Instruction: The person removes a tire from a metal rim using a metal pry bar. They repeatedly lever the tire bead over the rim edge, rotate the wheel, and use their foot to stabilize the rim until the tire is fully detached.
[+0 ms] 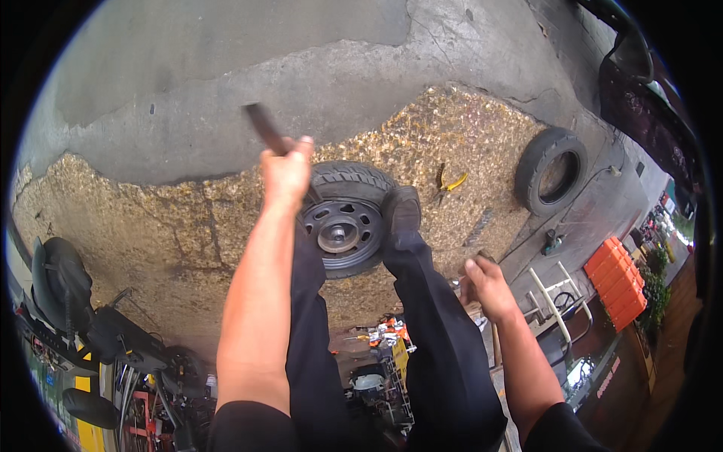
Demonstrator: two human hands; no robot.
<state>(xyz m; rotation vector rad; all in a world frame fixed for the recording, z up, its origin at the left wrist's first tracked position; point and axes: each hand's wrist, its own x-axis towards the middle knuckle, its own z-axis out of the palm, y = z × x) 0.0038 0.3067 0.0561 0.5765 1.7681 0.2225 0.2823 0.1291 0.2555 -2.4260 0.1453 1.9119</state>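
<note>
The upper end of the dark bar (265, 126) is blurred, and the left grip (288, 178) hides its middle. The left trouser leg (307, 301) and the right shoe (404, 211) cover some parts of the wheel (352, 177). What the right grip (488, 288) holds, I cannot tell clearly. Many objects between the legs (376, 380) are too small to name. The dark cover (649, 105) at upper right is cut by the round edge.

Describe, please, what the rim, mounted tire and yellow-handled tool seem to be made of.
Rim: probably metal, given its grey sheen and slots. Mounted tire: apparently rubber, matte and dark with blocky tread. Yellow-handled tool: likely dark metal, its evenly yellow grip perhaps plastic.
</note>
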